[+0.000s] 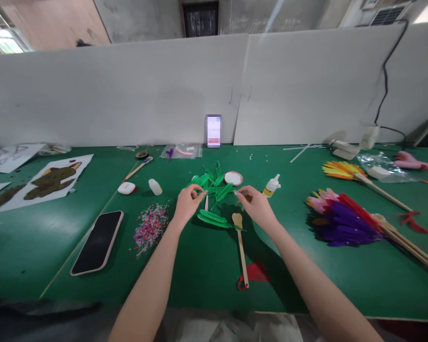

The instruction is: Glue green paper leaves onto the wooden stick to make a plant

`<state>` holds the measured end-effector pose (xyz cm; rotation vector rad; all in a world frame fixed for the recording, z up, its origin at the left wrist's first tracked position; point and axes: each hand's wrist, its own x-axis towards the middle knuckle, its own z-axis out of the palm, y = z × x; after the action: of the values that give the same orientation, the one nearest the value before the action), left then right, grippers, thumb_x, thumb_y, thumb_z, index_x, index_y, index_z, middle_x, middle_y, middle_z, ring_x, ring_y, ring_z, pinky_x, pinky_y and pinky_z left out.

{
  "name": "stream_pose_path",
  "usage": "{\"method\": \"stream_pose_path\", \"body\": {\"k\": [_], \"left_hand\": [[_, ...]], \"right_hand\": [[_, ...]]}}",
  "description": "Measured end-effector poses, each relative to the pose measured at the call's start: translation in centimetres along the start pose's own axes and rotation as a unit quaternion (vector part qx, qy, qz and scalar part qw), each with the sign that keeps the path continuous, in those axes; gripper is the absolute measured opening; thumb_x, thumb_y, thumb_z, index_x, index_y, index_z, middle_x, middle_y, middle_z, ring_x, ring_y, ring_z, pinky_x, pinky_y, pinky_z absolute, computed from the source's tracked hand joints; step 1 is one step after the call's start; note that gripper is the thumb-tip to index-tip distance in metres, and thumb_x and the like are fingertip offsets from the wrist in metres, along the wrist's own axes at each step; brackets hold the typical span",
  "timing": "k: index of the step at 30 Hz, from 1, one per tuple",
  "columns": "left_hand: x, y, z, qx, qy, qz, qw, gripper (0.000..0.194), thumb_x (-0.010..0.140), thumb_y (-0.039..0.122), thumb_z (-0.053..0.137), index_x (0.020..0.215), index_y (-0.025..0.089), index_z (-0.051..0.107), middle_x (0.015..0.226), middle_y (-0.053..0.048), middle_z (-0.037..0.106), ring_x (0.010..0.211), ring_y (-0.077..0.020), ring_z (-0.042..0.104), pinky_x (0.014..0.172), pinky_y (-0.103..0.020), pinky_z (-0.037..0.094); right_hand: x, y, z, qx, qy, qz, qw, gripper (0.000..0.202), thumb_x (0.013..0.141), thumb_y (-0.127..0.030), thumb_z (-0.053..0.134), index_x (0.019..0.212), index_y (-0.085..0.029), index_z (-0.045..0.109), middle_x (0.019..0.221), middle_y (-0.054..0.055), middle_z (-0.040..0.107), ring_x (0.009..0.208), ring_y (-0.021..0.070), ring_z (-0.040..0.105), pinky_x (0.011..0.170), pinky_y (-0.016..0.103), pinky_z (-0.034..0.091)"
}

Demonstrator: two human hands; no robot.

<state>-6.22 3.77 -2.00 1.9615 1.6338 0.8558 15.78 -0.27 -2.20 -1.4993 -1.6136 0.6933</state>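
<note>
My left hand is closed in a pinch on a green feather, beside the loose pile of green feathers. Across from it, my right hand is also pinched closed; a tiny pale bit shows at its fingertips, too small to name. Just below the hands lie more long green feathers, their stem ends by the heart-shaped head of a wooden stick. A red tassel hangs from the stick's near end. Behind my right hand is a round white lid with a red rim.
Right of my hands stand a yellow-labelled glue bottle and purple-red feather fans. On the left are a small white bottle, colourful confetti and a phone. Another phone leans against the white partition.
</note>
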Motion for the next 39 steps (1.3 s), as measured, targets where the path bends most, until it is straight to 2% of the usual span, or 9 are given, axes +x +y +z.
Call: {"method": "stream_pose_path", "body": {"k": [3, 7, 11, 14, 18, 26, 31, 35, 39], "left_hand": [[-0.2, 1.0, -0.3, 0.016, -0.059, 0.047, 0.997, 0.029, 0.079, 0.045, 0.051, 0.078, 0.019, 0.063, 0.065, -0.001, 0.054, 0.068, -0.0162, 0.049, 0.067, -0.027, 0.037], [0.4, 2.5, -0.2, 0.094, -0.11, 0.044, 0.989, 0.031, 0.077, 0.047, 0.054, 0.074, 0.018, 0.065, 0.073, -0.006, 0.058, 0.077, -0.0217, 0.052, 0.072, -0.033, 0.037], [1.2, 3.7, 1.2, 0.218, -0.159, 0.036, 0.962, 0.015, 0.07, 0.029, 0.064, 0.077, 0.015, 0.065, 0.08, -0.011, 0.06, 0.088, -0.0292, 0.051, 0.075, -0.036, 0.037], [1.3, 3.8, 2.2, 0.241, -0.158, 0.038, 0.957, 0.007, 0.071, 0.017, 0.059, 0.075, 0.013, 0.064, 0.081, -0.013, 0.061, 0.09, -0.0294, 0.052, 0.077, -0.038, 0.037], [1.3, 3.0, 2.5, 0.218, -0.171, 0.037, 0.96, 0.009, 0.075, 0.022, 0.055, 0.075, 0.015, 0.062, 0.072, -0.007, 0.06, 0.078, -0.0227, 0.054, 0.076, -0.034, 0.039], [1.3, 3.3, 1.2, -0.029, -0.12, -0.012, 0.992, 0.025, 0.075, 0.042, 0.057, 0.073, 0.017, 0.056, 0.063, 0.001, 0.051, 0.059, -0.0129, 0.048, 0.057, -0.025, 0.037], [0.0, 5.2, 1.7, -0.082, -0.148, 0.061, 0.984, 0.024, 0.075, 0.042, 0.059, 0.071, 0.018, 0.056, 0.067, 0.001, 0.051, 0.064, -0.0126, 0.047, 0.059, -0.025, 0.036], [-1.3, 6.2, 2.8, -0.035, -0.14, 0.126, 0.981, 0.026, 0.084, 0.039, 0.049, 0.069, 0.018, 0.052, 0.071, -0.001, 0.05, 0.074, -0.0153, 0.045, 0.065, -0.028, 0.036], [-1.5, 6.2, 3.4, -0.007, -0.083, 0.126, 0.989, 0.033, 0.088, 0.042, 0.041, 0.065, 0.018, 0.046, 0.066, -0.002, 0.048, 0.071, -0.016, 0.042, 0.066, -0.03, 0.035]], "right_hand": [[0.8, 1.1, 1.2, 0.032, 0.051, 0.0, 0.998, 0.032, 0.086, -0.047, 0.041, 0.079, -0.02, 0.058, 0.054, 0.001, 0.059, 0.046, 0.0161, 0.055, 0.049, 0.026, 0.043], [0.0, 2.4, 2.2, 0.115, 0.03, 0.033, 0.992, 0.038, 0.084, -0.052, 0.043, 0.076, -0.019, 0.06, 0.048, -0.002, 0.054, 0.04, 0.0136, 0.052, 0.043, 0.023, 0.04], [0.1, 2.6, 2.1, 0.181, 0.049, 0.059, 0.98, 0.041, 0.082, -0.055, 0.046, 0.074, -0.018, 0.06, 0.046, -0.003, 0.052, 0.038, 0.0124, 0.051, 0.04, 0.022, 0.039], [0.4, 2.6, 1.8, 0.201, 0.065, 0.074, 0.975, 0.042, 0.08, -0.056, 0.047, 0.073, -0.017, 0.061, 0.044, -0.003, 0.052, 0.035, 0.0111, 0.049, 0.037, 0.021, 0.038], [0.5, 2.8, 1.7, 0.214, 0.071, 0.087, 0.97, 0.042, 0.081, -0.055, 0.048, 0.072, -0.016, 0.061, 0.043, -0.003, 0.051, 0.034, 0.0101, 0.048, 0.036, 0.02, 0.038], [0.5, 2.0, 1.5, 0.249, 0.046, 0.098, 0.962, 0.039, 0.076, -0.055, 0.055, 0.075, -0.016, 0.06, 0.043, -0.004, 0.051, 0.034, 0.0095, 0.046, 0.035, 0.02, 0.037], [0.3, 1.3, 1.1, 0.354, -0.028, 0.102, 0.929, 0.036, 0.072, -0.053, 0.061, 0.075, -0.018, 0.054, 0.048, -0.005, 0.054, 0.038, 0.0082, 0.047, 0.04, 0.02, 0.041], [0.0, 1.1, 0.6, 0.351, 0.013, 0.122, 0.928, 0.041, 0.073, -0.049, 0.063, 0.051, -0.017, 0.049, 0.045, -0.003, 0.052, 0.037, 0.0066, 0.044, 0.037, 0.019, 0.036], [-0.1, 0.9, 0.3, 0.323, 0.039, 0.118, 0.938, 0.044, 0.073, -0.047, 0.064, 0.044, -0.017, 0.049, 0.04, -0.002, 0.049, 0.035, 0.0078, 0.042, 0.035, 0.021, 0.033]]}}
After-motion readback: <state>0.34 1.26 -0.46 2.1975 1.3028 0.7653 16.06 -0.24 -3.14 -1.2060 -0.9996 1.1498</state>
